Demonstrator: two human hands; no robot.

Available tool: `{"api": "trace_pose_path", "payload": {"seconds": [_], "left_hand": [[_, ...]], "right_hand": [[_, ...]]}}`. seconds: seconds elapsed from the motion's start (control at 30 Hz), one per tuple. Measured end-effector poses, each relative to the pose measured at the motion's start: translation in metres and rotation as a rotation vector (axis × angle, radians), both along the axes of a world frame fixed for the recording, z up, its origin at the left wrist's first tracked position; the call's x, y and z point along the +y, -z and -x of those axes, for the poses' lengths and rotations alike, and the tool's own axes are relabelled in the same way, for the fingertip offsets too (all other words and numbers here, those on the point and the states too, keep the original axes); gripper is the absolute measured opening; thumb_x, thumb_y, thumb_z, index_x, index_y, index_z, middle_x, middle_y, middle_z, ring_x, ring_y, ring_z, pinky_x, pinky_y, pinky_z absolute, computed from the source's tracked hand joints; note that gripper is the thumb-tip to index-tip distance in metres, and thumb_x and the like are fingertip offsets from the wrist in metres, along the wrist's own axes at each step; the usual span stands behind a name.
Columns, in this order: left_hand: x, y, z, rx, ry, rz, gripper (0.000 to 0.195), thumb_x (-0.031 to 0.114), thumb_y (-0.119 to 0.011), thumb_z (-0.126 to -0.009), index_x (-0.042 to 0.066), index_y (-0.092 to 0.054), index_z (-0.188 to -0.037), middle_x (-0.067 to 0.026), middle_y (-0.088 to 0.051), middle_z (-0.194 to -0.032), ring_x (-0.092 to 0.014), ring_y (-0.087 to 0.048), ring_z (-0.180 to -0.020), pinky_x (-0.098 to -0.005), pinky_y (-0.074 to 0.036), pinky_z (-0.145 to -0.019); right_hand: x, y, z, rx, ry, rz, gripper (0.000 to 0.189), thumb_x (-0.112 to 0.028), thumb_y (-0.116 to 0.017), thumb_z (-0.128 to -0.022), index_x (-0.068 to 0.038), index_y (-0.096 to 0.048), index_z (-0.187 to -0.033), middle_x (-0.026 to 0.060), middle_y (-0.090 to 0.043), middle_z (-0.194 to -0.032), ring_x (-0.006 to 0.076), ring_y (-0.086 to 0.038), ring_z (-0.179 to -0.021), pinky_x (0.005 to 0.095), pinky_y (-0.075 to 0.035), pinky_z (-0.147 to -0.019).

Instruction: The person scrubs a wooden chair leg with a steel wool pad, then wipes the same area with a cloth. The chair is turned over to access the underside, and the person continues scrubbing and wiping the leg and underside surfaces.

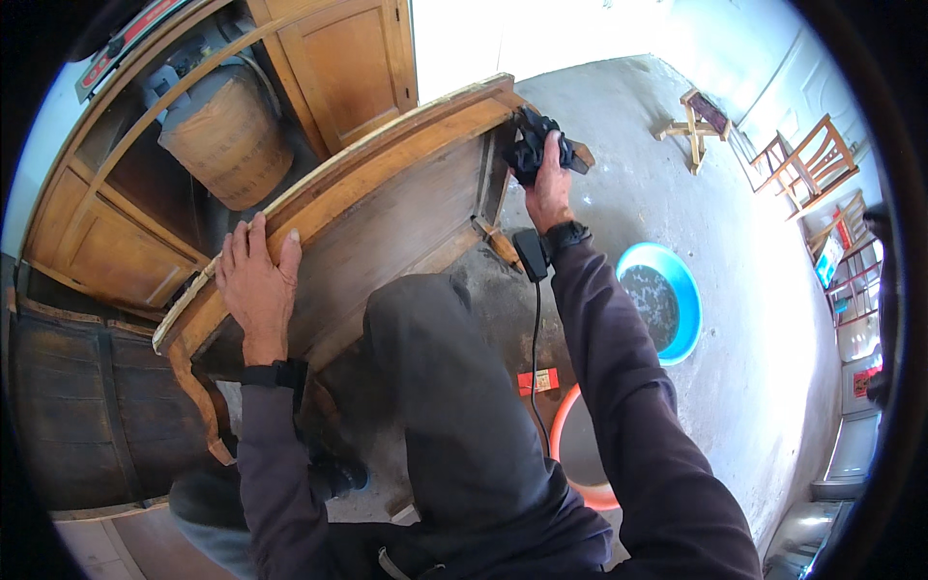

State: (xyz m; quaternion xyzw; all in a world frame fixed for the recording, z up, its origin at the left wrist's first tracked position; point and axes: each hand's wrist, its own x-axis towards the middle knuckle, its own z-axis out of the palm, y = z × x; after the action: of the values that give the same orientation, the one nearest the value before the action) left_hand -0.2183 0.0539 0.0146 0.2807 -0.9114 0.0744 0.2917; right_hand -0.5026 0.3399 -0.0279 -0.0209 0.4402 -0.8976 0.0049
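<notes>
A wooden table (406,199) lies tipped on its side before me, its underside panel and curved legs facing me. My left hand (257,290) grips its upper edge near the left end, fingers over the rim and thumb on the inner side. At the far right end, my right hand (551,181) holds a bunched dark cloth (533,141) against the table near a leg (582,154). The cloth hides that corner. A shorter-looking leg (502,245) points towards the floor below it. Nearer me, on the left, a curved leg (203,406) hangs down.
A blue basin (692,312) of cloudy water and an orange-rimmed basin (560,428) stand right. Beside my right wrist hangs a black box (531,255) with a cord. A red packet (538,381) lies on the floor. Behind stand a wooden cabinet (344,69), a stool (696,130) and chairs (815,167).
</notes>
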Motion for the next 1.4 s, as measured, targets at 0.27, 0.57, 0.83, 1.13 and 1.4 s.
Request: {"api": "trace_pose_path", "payload": {"seconds": [0.27,0.57,0.83,1.13,1.4], "left_hand": [[0.002,-0.003,0.0,-0.023,-0.004,-0.045,0.063,0.059,-0.047,-0.096,0.015,-0.052,-0.142,-0.0136,-0.051,-0.144,-0.034,-0.042,-0.137,-0.0518,-0.028,-0.114],[0.001,-0.001,0.001,-0.033,-0.024,-0.024,0.064,0.059,-0.047,-0.096,0.016,-0.051,-0.142,-0.0132,-0.051,-0.145,-0.033,-0.042,-0.138,-0.0513,-0.028,-0.114],[-0.004,0.001,0.002,-0.015,-0.004,-0.008,0.061,0.057,-0.048,-0.096,0.016,-0.052,-0.142,-0.0133,-0.052,-0.143,-0.034,-0.044,-0.136,-0.0511,-0.029,-0.113],[-0.002,0.001,0.001,0.012,0.045,0.03,0.059,0.055,-0.049,-0.096,0.015,-0.054,-0.14,-0.0139,-0.055,-0.14,-0.035,-0.046,-0.133,-0.0505,-0.032,-0.111],[-0.016,0.012,0.004,0.019,0.05,0.133,0.061,0.059,-0.047,-0.097,0.015,-0.055,-0.139,-0.0132,-0.057,-0.137,-0.033,-0.049,-0.131,-0.05,-0.037,-0.109]], "right_hand": [[0.047,0.057,0.005,0.115,0.093,-0.425,0.039,-0.041,-0.066,-0.096,-0.002,-0.066,-0.1,-0.0011,-0.062,-0.083,0.0097,-0.054,-0.07,0.0261,-0.044,-0.061],[0.138,-0.044,0.0,0.15,0.391,-0.904,0.037,-0.036,-0.064,-0.097,-0.002,-0.066,-0.113,0.0061,-0.068,-0.084,0.012,-0.06,-0.074,0.029,-0.051,-0.072],[0.091,-0.057,0.027,0.789,0.275,-1.736,0.035,-0.022,-0.072,-0.082,-0.016,-0.063,-0.115,0.013,-0.067,-0.107,0.0355,-0.065,-0.097,0.0453,-0.054,-0.083],[0.095,-0.023,-0.032,1.602,-0.073,-1.769,0.019,-0.01,-0.066,-0.074,-0.01,-0.06,-0.092,0.0072,-0.061,-0.09,0.0292,-0.06,-0.089,0.0417,-0.046,-0.086],[0.274,0.112,-0.236,-0.046,-0.744,-1.479,0.031,-0.029,-0.075,-0.081,-0.008,-0.072,-0.103,0.0169,-0.072,-0.086,0.0293,-0.072,-0.075,0.0411,-0.054,-0.069]]}}
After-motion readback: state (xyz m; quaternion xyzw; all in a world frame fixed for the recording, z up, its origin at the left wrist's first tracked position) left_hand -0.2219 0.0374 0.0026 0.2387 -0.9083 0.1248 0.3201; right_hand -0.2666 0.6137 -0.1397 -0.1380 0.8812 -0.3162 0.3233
